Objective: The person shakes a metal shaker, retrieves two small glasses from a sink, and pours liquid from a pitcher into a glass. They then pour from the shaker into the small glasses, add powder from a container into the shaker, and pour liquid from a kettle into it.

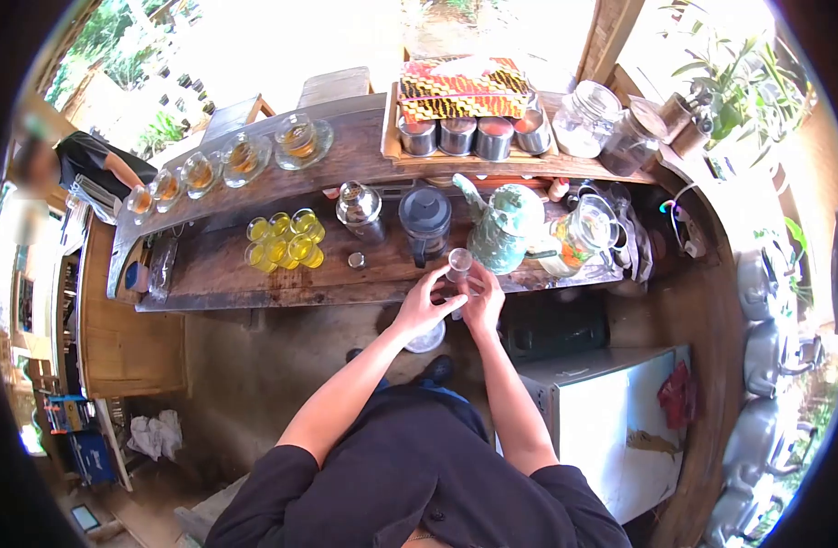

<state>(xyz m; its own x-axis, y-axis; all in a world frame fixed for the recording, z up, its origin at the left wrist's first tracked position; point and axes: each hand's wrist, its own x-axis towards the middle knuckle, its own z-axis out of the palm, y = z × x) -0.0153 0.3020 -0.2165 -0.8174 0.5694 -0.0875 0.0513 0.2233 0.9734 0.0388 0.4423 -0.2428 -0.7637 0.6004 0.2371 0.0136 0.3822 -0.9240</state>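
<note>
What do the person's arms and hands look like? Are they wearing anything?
The left arm and right arm are bare from about the elbow down, coming out of black sleeves. The left hand and right hand have no gloves. No watch or bracelet shows at the wrists; the fingers are too small to check for rings.

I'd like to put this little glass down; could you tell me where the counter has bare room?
Bare wood lies along the front edge between the yellow glasses and your left hand on the small glass, and left of those glasses. Around the green teapot and glass pitcher it is crowded.
</note>
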